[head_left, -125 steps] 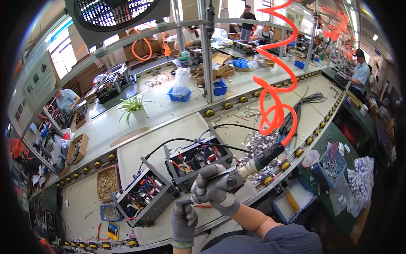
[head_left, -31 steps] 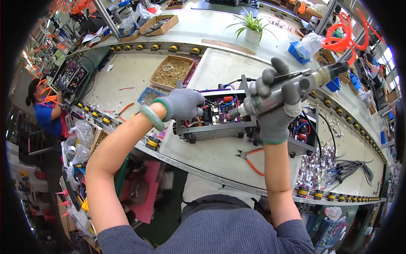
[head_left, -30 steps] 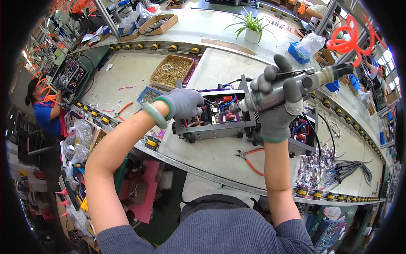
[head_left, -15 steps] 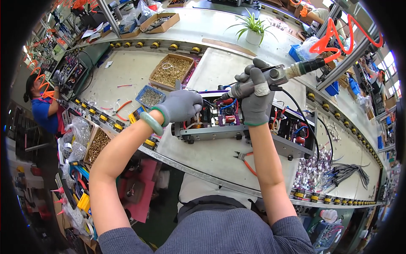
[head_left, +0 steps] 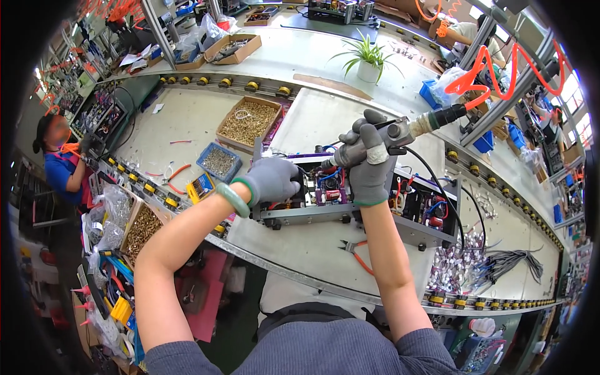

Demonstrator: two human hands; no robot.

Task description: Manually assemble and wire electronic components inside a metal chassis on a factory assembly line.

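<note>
My right hand (head_left: 370, 181), in a grey glove, is wrapped round an air screwdriver (head_left: 398, 133) held nearly level. The tool's nose points left over an open metal chassis (head_left: 306, 216) packed with wires and circuit parts. At the chassis's left end, my gloved left hand (head_left: 274, 179) has its fingers curled down against the inside; what they pinch, if anything, is hidden. A second open chassis (head_left: 422, 232) stands at the right, partly behind my right forearm. An orange hose (head_left: 481, 81) runs up from the screwdriver's rear end.
Left of the chassis stand a carton of brass fasteners (head_left: 250, 123) and a blue tray of screws (head_left: 219, 160). Red-handled cutters (head_left: 361, 257) lie in front. Grey cables (head_left: 515, 265) and small connectors lie at right. A potted plant (head_left: 369, 70) stands behind; a person (head_left: 65, 162) works at far left.
My left hand has shifted slightly down and leftward, its fingers lower at the chassis end. The screwdriver has moved a little left and down in my right hand. The whole view has shifted slightly.
</note>
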